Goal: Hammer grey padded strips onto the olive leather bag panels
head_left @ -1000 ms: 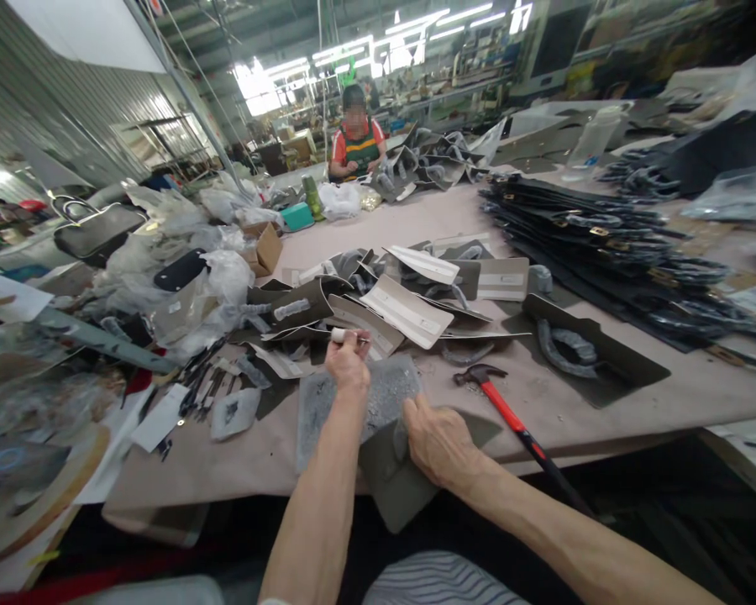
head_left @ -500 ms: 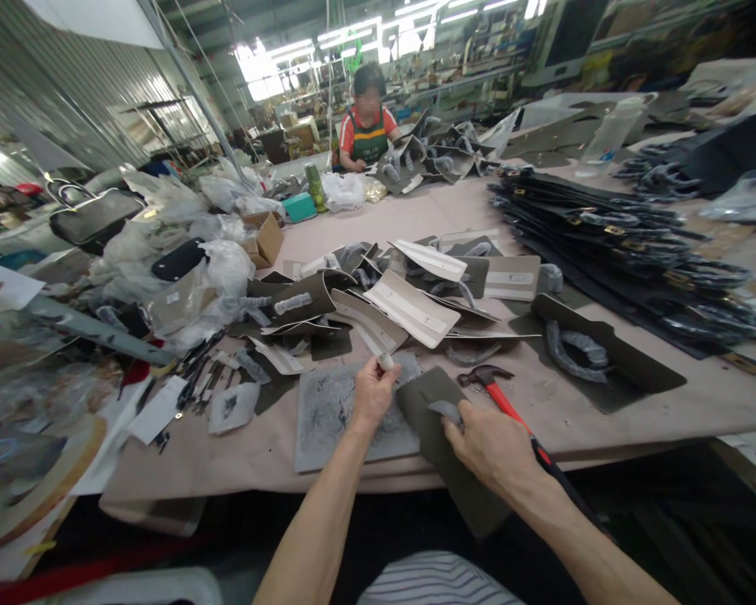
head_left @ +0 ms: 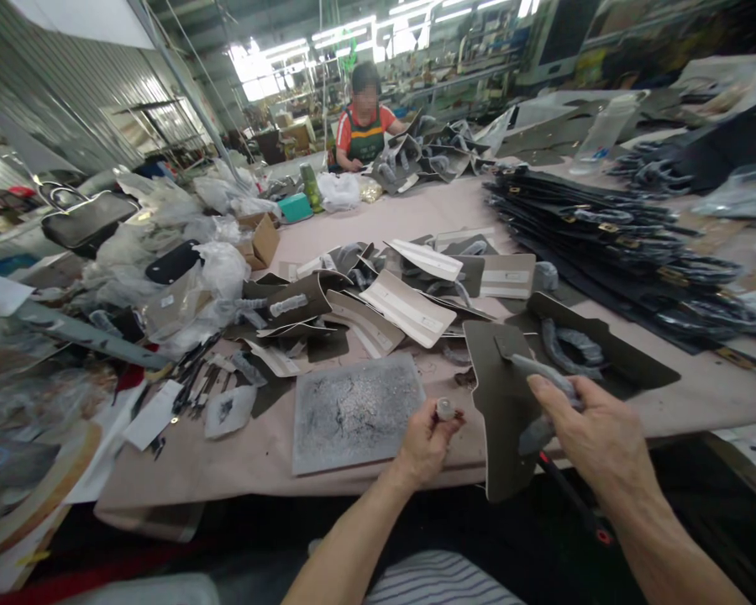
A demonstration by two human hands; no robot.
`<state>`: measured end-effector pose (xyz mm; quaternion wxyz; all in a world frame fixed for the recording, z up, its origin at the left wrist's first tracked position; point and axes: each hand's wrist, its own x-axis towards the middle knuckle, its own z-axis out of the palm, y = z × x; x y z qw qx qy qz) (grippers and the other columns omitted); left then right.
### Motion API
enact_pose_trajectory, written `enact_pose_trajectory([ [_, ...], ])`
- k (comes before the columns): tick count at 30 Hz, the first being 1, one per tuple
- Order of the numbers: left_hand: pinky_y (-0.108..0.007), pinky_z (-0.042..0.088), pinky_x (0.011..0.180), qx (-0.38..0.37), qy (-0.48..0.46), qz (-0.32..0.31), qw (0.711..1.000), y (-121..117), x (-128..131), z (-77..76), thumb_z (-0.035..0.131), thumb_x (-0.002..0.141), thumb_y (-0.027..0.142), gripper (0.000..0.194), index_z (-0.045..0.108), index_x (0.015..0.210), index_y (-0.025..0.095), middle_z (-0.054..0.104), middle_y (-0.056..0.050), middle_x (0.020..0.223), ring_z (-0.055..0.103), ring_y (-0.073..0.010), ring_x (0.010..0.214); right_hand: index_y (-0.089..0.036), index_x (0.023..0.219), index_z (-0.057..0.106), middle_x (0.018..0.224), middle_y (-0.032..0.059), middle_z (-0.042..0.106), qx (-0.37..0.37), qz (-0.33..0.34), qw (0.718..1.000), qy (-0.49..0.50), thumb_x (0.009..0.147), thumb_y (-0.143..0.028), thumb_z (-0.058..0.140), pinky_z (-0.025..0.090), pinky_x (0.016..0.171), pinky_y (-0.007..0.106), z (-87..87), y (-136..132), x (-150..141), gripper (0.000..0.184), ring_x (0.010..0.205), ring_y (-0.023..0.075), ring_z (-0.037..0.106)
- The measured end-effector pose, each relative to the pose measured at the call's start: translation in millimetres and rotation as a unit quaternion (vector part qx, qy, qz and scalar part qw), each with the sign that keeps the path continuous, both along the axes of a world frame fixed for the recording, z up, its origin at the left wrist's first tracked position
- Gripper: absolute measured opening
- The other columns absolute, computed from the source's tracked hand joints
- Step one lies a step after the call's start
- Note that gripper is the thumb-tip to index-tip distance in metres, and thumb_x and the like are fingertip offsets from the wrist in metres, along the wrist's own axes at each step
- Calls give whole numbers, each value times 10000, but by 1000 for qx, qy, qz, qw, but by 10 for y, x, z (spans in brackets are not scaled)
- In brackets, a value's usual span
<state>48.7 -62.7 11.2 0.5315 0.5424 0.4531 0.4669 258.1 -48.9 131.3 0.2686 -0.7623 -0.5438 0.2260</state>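
Observation:
My left hand [head_left: 423, 447] is closed around a small whitish cylinder [head_left: 444, 409], just off the right edge of a worn grey slab [head_left: 312, 441]. In my right hand [head_left: 605, 433] is a plastic-wrapped bag handle [head_left: 542, 370], fixed to a dark olive bag panel [head_left: 495, 420]. That panel hangs upright over the table's front edge. It covers most of a hammer, whose black and red grip [head_left: 576, 496] sticks out below my right hand. Beyond the panel lies another dark panel with a wrapped handle [head_left: 570, 349].
A heap of bag panels [head_left: 409, 307] fills the table's middle. Black bag pieces [head_left: 605, 244] are stacked at right. Plastic bags [head_left: 217, 269], a cardboard box [head_left: 261, 239] and loose tools [head_left: 205, 378] lie at left. Across the table sits a person in an apron [head_left: 365, 139].
My right hand has lifted the panel by its handle and moved it right, turning it upright over the hammer. My left hand has moved right and down, off the slab, still holding the cylinder.

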Motion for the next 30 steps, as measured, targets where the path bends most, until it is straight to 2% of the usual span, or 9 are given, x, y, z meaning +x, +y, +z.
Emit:
enact_pose_trajectory([
  [3, -365, 560, 892, -44, -44, 118, 991, -11, -259, 18, 674, 895, 400, 265, 693, 1004, 159, 748, -105, 996, 714, -235, 952, -251, 746, 557, 599, 16, 588, 8, 16, 999, 45, 860, -625, 486, 406, 579, 299, 27, 57, -130, 398, 599, 196, 561],
  [5, -367, 561, 902, -65, -61, 202, 975, 28, -550, 22, 726, 840, 435, 318, 708, 994, 157, 756, -108, 1020, 713, -243, 986, -239, 792, 576, 643, 23, 623, -8, 64, 996, 59, 868, -596, 484, 417, 590, 292, -60, 72, -315, 377, 627, 197, 587],
  [8, -342, 552, 914, -66, -57, 279, 956, 67, -961, 73, 796, 759, 420, 378, 727, 1025, 161, 765, -106, 1066, 711, -245, 1038, -203, 1076, 613, 836, 68, 715, -22, 117, 992, 48, 904, -526, 489, 451, 665, 310, -307, 26, -684, 386, 758, 232, 660],
  [11, -324, 554, 904, -35, -43, 309, 950, 79, -1159, 184, 819, 732, 400, 338, 731, 962, 169, 777, -77, 978, 730, -222, 962, -196, 1374, 508, 945, 99, 748, -42, 194, 980, 15, 967, -436, 454, 464, 733, 336, -579, -86, -1035, 475, 848, 261, 705],
  [16, -364, 567, 922, -5, -98, 267, 959, 219, -970, 251, 792, 774, 410, 425, 662, 1116, 193, 783, -62, 964, 747, -205, 910, -172, 1416, 488, 1035, 134, 759, -84, 274, 957, -33, 1030, -365, 363, 464, 756, 339, -801, -197, -1283, 449, 913, 270, 733],
  [21, -347, 569, 887, -12, -110, 187, 976, 499, -639, 45, 786, 785, 362, 347, 659, 1043, 169, 780, -95, 977, 739, -209, 911, -140, 1421, 478, 1052, 166, 750, -93, 298, 948, -64, 1034, -354, 343, 467, 756, 357, -780, -166, -1264, 462, 965, 305, 728],
  [25, -354, 567, 900, -24, -91, 143, 985, 631, -540, -134, 769, 794, 338, 286, 661, 1001, 172, 775, -71, 950, 738, -206, 916, -145, 1411, 495, 1015, 154, 751, -96, 309, 946, -36, 1027, -388, 348, 479, 765, 370, -814, -180, -1241, 478, 924, 305, 727],
  [27, -355, 570, 895, -30, -83, 136, 987, 645, -541, -176, 767, 792, 342, 278, 659, 984, 173, 770, -60, 930, 739, -202, 898, -161, 1417, 486, 1054, 139, 742, -78, 299, 951, 16, 1023, -423, 346, 493, 807, 373, -852, -191, -1196, 494, 960, 281, 715],
  [30, -346, 571, 880, -29, -65, 130, 989, 629, -560, -184, 754, 807, 343, 256, 660, 979, 177, 766, -57, 928, 737, -199, 891, -164, 1411, 475, 1155, 136, 693, 7, 246, 968, 55, 1018, -471, 339, 503, 876, 380, -923, -175, -1007, 517, 1032, 254, 668],
])
